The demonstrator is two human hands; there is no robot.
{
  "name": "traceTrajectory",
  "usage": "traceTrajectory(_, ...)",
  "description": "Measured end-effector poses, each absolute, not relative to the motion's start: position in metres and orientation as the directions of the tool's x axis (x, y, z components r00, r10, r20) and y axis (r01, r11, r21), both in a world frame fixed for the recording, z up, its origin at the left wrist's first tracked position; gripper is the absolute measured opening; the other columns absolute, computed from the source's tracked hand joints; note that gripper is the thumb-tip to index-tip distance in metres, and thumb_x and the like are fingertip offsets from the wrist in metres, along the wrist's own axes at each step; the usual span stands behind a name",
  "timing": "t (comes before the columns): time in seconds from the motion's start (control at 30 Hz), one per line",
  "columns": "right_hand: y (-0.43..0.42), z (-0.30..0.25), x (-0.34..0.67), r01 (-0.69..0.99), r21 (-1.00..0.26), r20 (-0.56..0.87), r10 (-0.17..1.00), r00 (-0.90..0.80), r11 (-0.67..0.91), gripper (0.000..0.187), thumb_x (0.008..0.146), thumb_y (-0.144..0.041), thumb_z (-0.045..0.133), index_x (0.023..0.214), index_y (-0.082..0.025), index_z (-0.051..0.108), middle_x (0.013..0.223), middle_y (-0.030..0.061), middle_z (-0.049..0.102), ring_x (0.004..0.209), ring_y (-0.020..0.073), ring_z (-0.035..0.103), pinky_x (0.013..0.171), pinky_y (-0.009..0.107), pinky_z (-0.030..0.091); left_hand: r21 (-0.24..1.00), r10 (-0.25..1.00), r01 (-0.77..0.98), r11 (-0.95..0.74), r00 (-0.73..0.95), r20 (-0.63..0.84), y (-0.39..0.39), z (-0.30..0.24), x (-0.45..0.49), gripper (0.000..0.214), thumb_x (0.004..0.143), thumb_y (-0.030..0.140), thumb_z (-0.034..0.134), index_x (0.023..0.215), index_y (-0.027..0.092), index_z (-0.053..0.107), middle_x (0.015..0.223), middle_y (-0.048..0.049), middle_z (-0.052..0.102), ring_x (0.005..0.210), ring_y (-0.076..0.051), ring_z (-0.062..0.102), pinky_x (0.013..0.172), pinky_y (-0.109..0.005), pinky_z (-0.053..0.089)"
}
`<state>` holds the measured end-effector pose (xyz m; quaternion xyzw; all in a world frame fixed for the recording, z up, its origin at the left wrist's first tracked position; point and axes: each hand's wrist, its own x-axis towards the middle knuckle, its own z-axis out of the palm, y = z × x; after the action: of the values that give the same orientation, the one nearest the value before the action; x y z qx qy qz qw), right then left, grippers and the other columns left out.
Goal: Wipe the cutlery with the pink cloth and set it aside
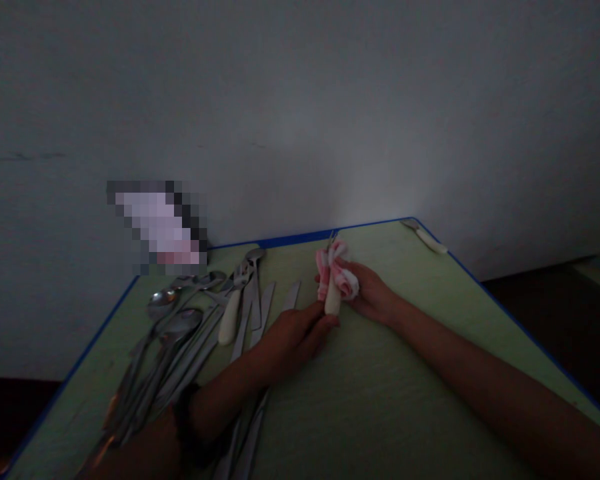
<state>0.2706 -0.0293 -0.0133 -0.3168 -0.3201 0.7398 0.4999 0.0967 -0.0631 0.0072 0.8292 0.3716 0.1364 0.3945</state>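
l hand [295,333] pinches the utensil [333,305] by its white handle; r hand [373,293] clenches cloth [337,270] round its top, mid-table [380,413]; looks mid-wipe; cutlery pile [195,333] lies to the left; 1 knife [430,240] at far corner

Cutlery pile [190,340] crowds the left of the table [380,413]; right side seems open.

Dim home dining or kitchen corner

A green table [430,373] with a blue edge is pushed against a bare grey wall [330,100]. Loose spoons and knives [180,340] lie spread at the lower left of the frame, and one white-handled utensil [427,239] lies at the far corner.
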Motion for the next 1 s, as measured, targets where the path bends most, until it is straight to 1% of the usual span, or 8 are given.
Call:
traceTrajectory(0.2, -0.0303, -0.0105, 0.2697, -0.531, -0.799, -0.14, 0.947, -0.29, -0.281, 0.027, 0.075, -0.04, 0.065, 0.079, -0.013, 0.062, 0.066, 0.0017, 0.062, 0.058, 0.0117, 0.054, 0.059, 0.025, 0.044, 0.731, 0.727, 0.528, -0.432, 0.683, -0.064, -0.0642, 0.0085, 0.0965, 0.031, 0.094, 0.041, 0.032, 0.083, 0.018, 0.051, 0.059, 0.0029, 0.052, 0.053, -0.011, 0.049, 0.05, -0.021, 0.033)
traceTrajectory(0.33, -0.0302, -0.0114, 0.2691, -0.519, -0.811, -0.137, 0.951, -0.278, -0.269, 0.029, 0.073, -0.042, 0.066, 0.078, -0.014, 0.061, 0.067, 0.0009, 0.061, 0.056, 0.0106, 0.052, 0.059, 0.026, 0.043, 0.73, 0.74, 0.543, -0.414, 0.668, -0.078, -0.0645, 0.0103, 0.0979, 0.031, 0.094, 0.039, 0.031, 0.078, 0.019, 0.048, 0.058, 0.0029, 0.053, 0.052, -0.012, 0.049, 0.05, -0.022, 0.033)
traceTrajectory(0.53, -0.0319, -0.0175, 0.2708, -0.456, -0.878, 0.037, 0.928, -0.371, -0.147, 0.027, 0.075, -0.041, 0.066, 0.085, -0.016, 0.061, 0.074, 0.0014, 0.063, 0.061, 0.01, 0.054, 0.062, 0.024, 0.043, 0.766, 0.799, 0.541, -0.346, 0.598, -0.062, -0.0635, 0.0065, 0.0996, 0.03, 0.094, 0.038, 0.029, 0.076, 0.02, 0.046, 0.057, 0.0035, 0.053, 0.05, -0.011, 0.049, 0.051, -0.022, 0.035)
traceTrajectory(0.63, -0.033, -0.0178, 0.2723, -0.424, -0.897, 0.07, 0.908, -0.413, -0.124, 0.029, 0.074, -0.039, 0.068, 0.092, -0.018, 0.06, 0.077, 0.0015, 0.064, 0.062, 0.0103, 0.055, 0.062, 0.025, 0.044, 0.772, 0.811, 0.532, -0.349, 0.584, -0.036, -0.0624, 0.0051, 0.0995, 0.031, 0.093, 0.038, 0.033, 0.075, 0.019, 0.048, 0.056, 0.004, 0.052, 0.048, -0.011, 0.048, 0.05, -0.022, 0.033)
traceTrajectory(0.73, -0.0344, -0.0143, 0.2725, -0.41, -0.903, 0.079, 0.889, -0.451, -0.128, 0.03, 0.075, -0.038, 0.066, 0.096, -0.017, 0.06, 0.078, 0.0034, 0.065, 0.066, 0.0129, 0.058, 0.064, 0.027, 0.046, 0.764, 0.81, 0.52, -0.383, 0.587, 0.007, -0.0613, 0.0056, 0.0996, 0.032, 0.091, 0.037, 0.038, 0.069, 0.018, 0.051, 0.054, 0.0047, 0.048, 0.047, -0.009, 0.044, 0.047, -0.021, 0.03)
traceTrajectory(0.87, -0.0356, -0.009, 0.2709, -0.447, -0.881, 0.063, 0.894, -0.443, -0.159, 0.026, 0.077, -0.036, 0.063, 0.091, -0.014, 0.062, 0.078, 0.0054, 0.066, 0.065, 0.013, 0.06, 0.064, 0.027, 0.047, 0.781, 0.802, 0.492, -0.385, 0.596, 0.02, -0.0609, 0.0077, 0.0999, 0.038, 0.089, 0.039, 0.04, 0.06, 0.016, 0.05, 0.052, 0.0053, 0.042, 0.047, -0.007, 0.039, 0.045, -0.02, 0.026)
traceTrajectory(0.93, -0.0353, -0.0083, 0.2704, -0.469, -0.865, 0.044, 0.906, -0.422, -0.176, 0.023, 0.077, -0.035, 0.062, 0.087, -0.014, 0.061, 0.075, 0.0047, 0.065, 0.061, 0.0116, 0.058, 0.061, 0.025, 0.047, 0.81, 0.807, 0.47, -0.352, 0.59, 0.008, -0.061, 0.0083, 0.0994, 0.037, 0.088, 0.04, 0.041, 0.061, 0.016, 0.05, 0.053, 0.0051, 0.042, 0.049, -0.008, 0.039, 0.045, -0.019, 0.026)
traceTrajectory(1.0, -0.0347, -0.009, 0.2707, -0.475, -0.856, 0.006, 0.916, -0.4, -0.202, 0.022, 0.076, -0.035, 0.062, 0.084, -0.014, 0.06, 0.069, 0.003, 0.064, 0.055, 0.0108, 0.056, 0.055, 0.024, 0.045, 0.875, 0.833, 0.399, -0.273, 0.553, 0.008, -0.0608, 0.0077, 0.0986, 0.033, 0.087, 0.042, 0.044, 0.066, 0.017, 0.048, 0.055, 0.0055, 0.041, 0.05, -0.008, 0.038, 0.045, -0.019, 0.027)
